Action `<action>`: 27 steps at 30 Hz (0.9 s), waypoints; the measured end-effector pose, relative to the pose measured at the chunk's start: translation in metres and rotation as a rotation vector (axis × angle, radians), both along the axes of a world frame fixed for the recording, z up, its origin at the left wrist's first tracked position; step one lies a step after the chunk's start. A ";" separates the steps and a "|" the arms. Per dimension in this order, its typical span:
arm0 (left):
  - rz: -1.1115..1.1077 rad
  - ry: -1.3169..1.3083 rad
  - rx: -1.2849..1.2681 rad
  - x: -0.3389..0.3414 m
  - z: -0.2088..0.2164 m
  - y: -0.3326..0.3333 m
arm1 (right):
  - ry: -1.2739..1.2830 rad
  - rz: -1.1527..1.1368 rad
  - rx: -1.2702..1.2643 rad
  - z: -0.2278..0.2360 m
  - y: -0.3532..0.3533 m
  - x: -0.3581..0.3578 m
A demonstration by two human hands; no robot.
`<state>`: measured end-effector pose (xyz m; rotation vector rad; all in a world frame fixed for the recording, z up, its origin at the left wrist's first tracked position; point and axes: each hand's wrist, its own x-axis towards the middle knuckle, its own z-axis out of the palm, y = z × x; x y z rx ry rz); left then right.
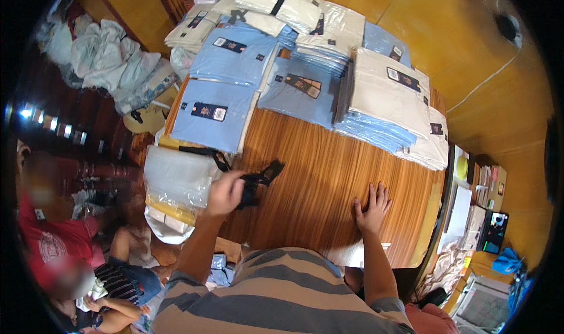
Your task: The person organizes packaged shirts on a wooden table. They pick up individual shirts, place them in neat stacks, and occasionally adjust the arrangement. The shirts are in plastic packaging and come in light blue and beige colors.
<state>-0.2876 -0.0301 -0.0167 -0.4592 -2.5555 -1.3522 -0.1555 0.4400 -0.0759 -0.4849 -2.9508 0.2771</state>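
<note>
My left hand (pixel 224 194) is closed at the left front of the wooden table (pixel 305 187). A tangled black cloth strip (pixel 267 174) runs out from its fingers across the tabletop. Beside that hand lies a stack of clear plastic bags (pixel 176 172). My right hand (pixel 373 209) rests flat on the table at the right, fingers spread, with nothing in it. Beyond my hands sit bagged, folded light-blue garments (pixel 214 128) with dark tags. To their right rises a tall pile of white and blue bagged garments (pixel 385 96).
A black band ties a white garment bundle (pixel 282 5) at the far edge. Pale cloth (pixel 106 58) is heaped at the left. Two people sit low at the left, one in a red shirt (pixel 56 228). A side shelf at the right holds a lit screen (pixel 494 231).
</note>
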 end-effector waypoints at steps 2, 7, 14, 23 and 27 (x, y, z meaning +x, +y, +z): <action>0.230 0.064 0.111 -0.026 0.036 -0.005 | 0.012 0.004 -0.008 0.003 -0.002 -0.001; 0.014 0.063 -0.816 -0.044 0.041 -0.032 | -0.006 0.002 -0.051 0.005 -0.001 -0.004; 0.031 -0.229 -0.078 -0.131 0.082 0.035 | -0.022 -0.026 -0.056 0.006 0.000 -0.001; -0.010 -0.520 1.181 -0.430 0.072 0.147 | -0.045 -0.026 -0.080 0.011 -0.001 0.003; 0.295 -0.629 1.085 -0.483 0.083 0.186 | -0.072 -0.033 -0.095 0.022 -0.002 0.000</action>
